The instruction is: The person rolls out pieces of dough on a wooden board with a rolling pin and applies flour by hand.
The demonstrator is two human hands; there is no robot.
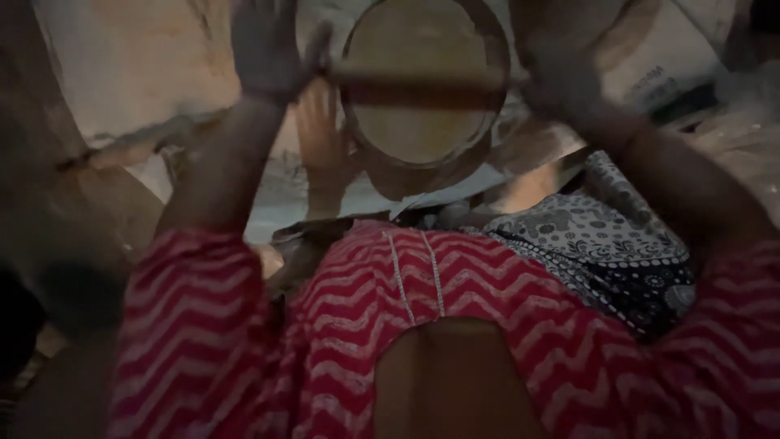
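Observation:
A wooden rolling pin [422, 81] lies across a thin round disc of dough [406, 36] on a round board [422, 175]. My left hand [268, 49] presses on the pin's left end, its fingers blurred. At the pin's right end is my right hand [561, 69], which covers that end. Both forearms reach forward from red zigzag-patterned sleeves [195, 325]. The frame is dim and smeared by motion.
A bare foot [321, 142] rests just left of the board. A black-and-white patterned cloth [601, 244] covers my right knee. Pale sacks or sheeting [130, 65] lie at the back left, and a white bag [666, 57] at the back right.

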